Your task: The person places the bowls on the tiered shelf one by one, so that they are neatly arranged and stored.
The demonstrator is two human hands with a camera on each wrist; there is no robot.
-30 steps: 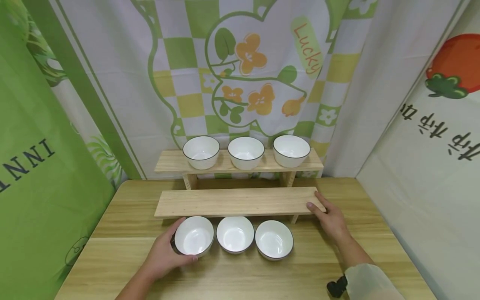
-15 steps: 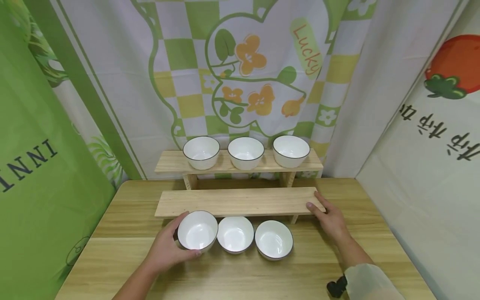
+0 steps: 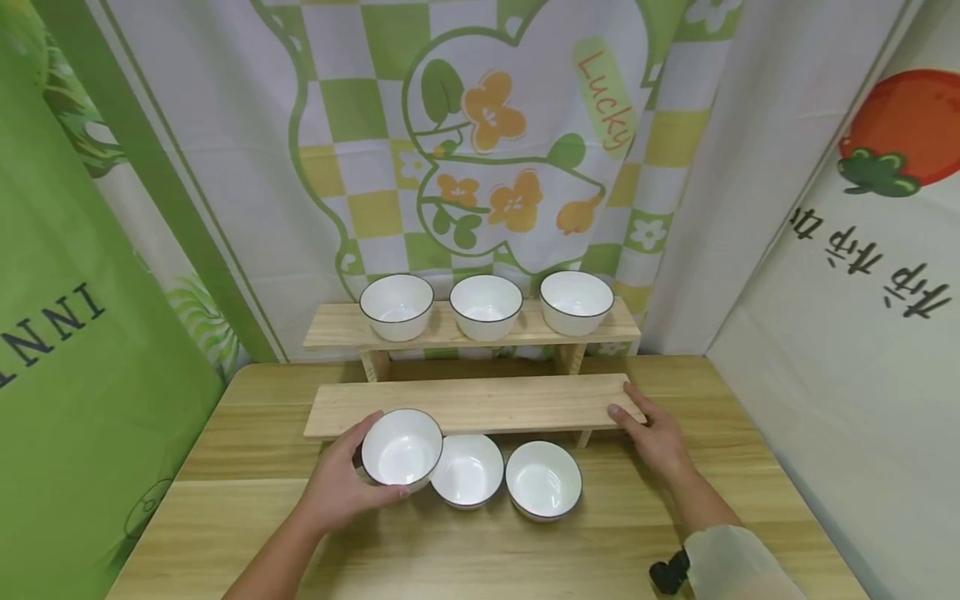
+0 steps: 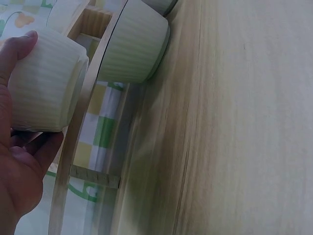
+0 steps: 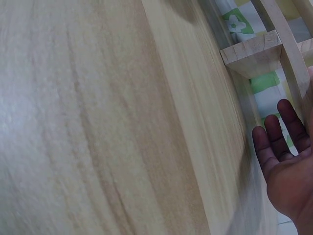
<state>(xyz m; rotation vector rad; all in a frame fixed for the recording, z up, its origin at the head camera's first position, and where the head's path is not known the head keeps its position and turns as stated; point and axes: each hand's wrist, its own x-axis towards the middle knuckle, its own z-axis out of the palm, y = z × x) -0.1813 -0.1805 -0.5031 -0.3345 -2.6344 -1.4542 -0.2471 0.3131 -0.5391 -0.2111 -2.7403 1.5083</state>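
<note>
Left hand [image 3: 341, 492] wrapped round a white bowl [image 3: 401, 447], thumb on the near rim, fingers curled behind its ribbed side. Bowl lifted off the worktop [image 3: 465, 550] and tipped a little, its far edge over the front lip of the low wooden shelf [image 3: 480, 404], at about 11 o'clock from the next bowl. From the left wrist view, same bowl [image 4: 44, 81] pinched between thumb and fingers, clear of the wood.

Two more white bowls on the worktop just in front of the low shelf: middle bowl [image 3: 467, 469] partly tucked under the held one, right bowl [image 3: 543, 479] just beside it at 3 o'clock.

Right hand [image 3: 651, 433] flat, fingers straight and apart, resting on the right end of the low shelf. Holding nothing.

High shelf [image 3: 330, 329] behind at 12 o'clock, with three white bowls [image 3: 486, 306] in a row on top. Flower cloth [image 3: 495, 150] hanging at the back.
</note>
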